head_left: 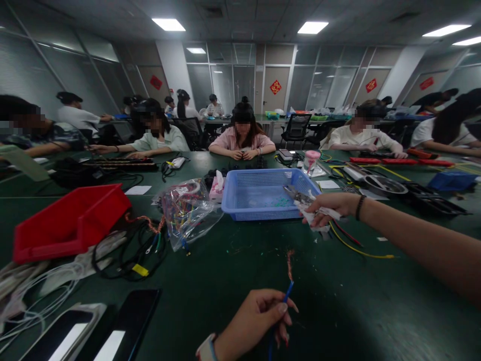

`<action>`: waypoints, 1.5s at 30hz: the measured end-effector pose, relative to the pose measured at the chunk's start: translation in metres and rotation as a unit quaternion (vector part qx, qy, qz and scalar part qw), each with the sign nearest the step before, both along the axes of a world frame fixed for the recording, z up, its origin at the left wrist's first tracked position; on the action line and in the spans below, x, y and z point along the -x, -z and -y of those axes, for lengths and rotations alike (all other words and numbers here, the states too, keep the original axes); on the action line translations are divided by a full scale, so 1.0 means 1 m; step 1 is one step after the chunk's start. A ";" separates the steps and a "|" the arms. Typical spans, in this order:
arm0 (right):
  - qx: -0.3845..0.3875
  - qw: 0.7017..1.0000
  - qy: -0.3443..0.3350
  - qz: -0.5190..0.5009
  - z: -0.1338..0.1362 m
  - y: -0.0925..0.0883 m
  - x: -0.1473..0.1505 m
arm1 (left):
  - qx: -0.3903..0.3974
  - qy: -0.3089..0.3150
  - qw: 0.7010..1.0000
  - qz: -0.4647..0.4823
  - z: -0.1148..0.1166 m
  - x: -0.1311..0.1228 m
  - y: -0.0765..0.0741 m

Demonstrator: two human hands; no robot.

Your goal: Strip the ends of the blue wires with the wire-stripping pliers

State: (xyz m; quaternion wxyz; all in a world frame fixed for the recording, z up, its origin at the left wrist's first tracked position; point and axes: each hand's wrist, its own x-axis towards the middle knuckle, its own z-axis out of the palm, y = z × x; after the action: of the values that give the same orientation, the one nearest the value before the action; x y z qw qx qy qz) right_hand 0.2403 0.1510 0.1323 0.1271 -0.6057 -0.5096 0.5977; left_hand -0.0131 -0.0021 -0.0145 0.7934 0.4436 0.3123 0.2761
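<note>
At the lower middle, my left hand [263, 313] pinches a blue cable [288, 291] whose stripped end shows frayed copper strands [289, 263] pointing away from me. To the right, my right hand [328, 208] is closed around white tissue [313, 213] and pliers [295, 193], whose jaws reach over the right part of a blue basket [233, 208]. Small green bits lie in the basket. The pliers' handles are hidden by tissue and fingers. The copper end and the pliers are apart.
A red bin [71, 220], a plastic bag of wires [188, 210] and black cables [124, 260] stand left. Two phones [131, 316] lie at the lower left. Yellow and red wires [356, 248] lie right, beneath my right arm. Several people sit across the green table [210, 271].
</note>
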 end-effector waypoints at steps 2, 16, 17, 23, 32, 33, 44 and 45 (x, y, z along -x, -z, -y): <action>0.011 1.000 0.005 -0.025 0.001 0.000 0.000 | 0.002 -0.005 1.000 -0.001 -0.001 0.000 0.000; -0.172 0.978 0.073 -0.094 0.059 0.059 -0.018 | 0.012 -0.099 0.994 0.039 -0.007 0.002 -0.005; -0.199 0.974 0.070 -0.078 0.066 0.067 -0.019 | 0.017 -0.112 0.992 0.048 -0.008 0.002 -0.006; -0.433 0.884 0.138 0.108 0.093 0.098 -0.033 | 0.057 -0.160 0.980 0.101 -0.010 0.002 -0.008; -0.456 0.811 -0.040 0.365 0.113 0.128 -0.024 | 0.087 -0.146 0.978 0.118 -0.006 0.002 -0.009; -0.455 0.806 -0.062 0.372 0.115 0.130 -0.020 | 0.090 -0.139 0.979 0.118 -0.006 0.002 -0.010; -0.458 0.795 -0.139 0.373 0.130 0.138 0.007 | 0.081 -0.093 0.986 0.115 -0.002 -0.002 -0.009; -0.455 0.799 -0.137 0.370 0.131 0.138 0.010 | 0.080 -0.091 0.986 0.116 -0.002 -0.002 -0.009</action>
State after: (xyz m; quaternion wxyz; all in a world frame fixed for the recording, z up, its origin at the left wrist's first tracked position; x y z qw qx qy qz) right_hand 0.2307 0.0203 -0.0058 0.1066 -0.5772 -0.8086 0.0392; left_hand -0.0110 -0.0001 -0.0057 0.8286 0.3137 0.2784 0.3710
